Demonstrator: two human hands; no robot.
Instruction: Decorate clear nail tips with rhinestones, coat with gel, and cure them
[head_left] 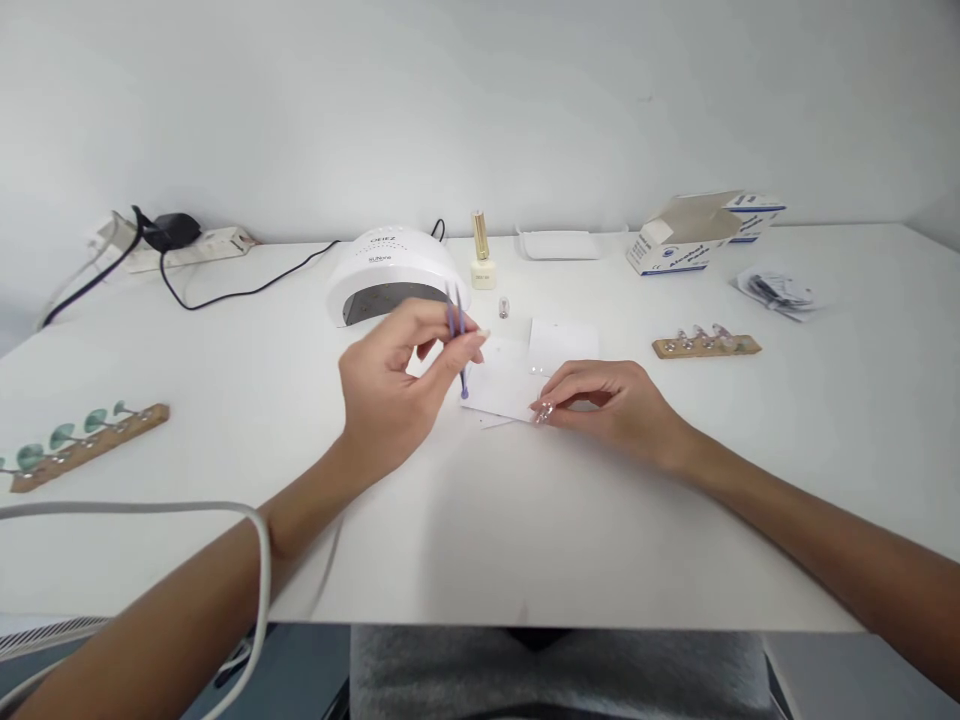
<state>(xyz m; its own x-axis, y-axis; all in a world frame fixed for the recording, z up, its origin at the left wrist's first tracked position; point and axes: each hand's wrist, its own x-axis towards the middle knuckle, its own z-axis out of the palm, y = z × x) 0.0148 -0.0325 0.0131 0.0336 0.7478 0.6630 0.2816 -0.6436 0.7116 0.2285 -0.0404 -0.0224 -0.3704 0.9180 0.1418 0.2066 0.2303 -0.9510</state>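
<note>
My left hand (397,385) is closed on slim purple tweezers (463,370), pinched between thumb and fingers and held nearly upright over white paper sheets (499,380). At the sheets' right corner, my right hand (611,405) pinches a small clear shiny piece (545,411); its exact kind is too small to tell. Another white sheet (566,342) lies just behind, with tiny shiny dots near its lower edge. Beyond the sheets stands a small clear piece (504,308), apart from both hands.
Behind my left hand sits a white nail lamp (390,262), beside a nail polish bottle (482,262). An opened alcohol pads box (679,240), sachets (776,290) and a wooden strip (705,347) are right. Left are a strip with green nail tips (94,440) and a white cable (262,570).
</note>
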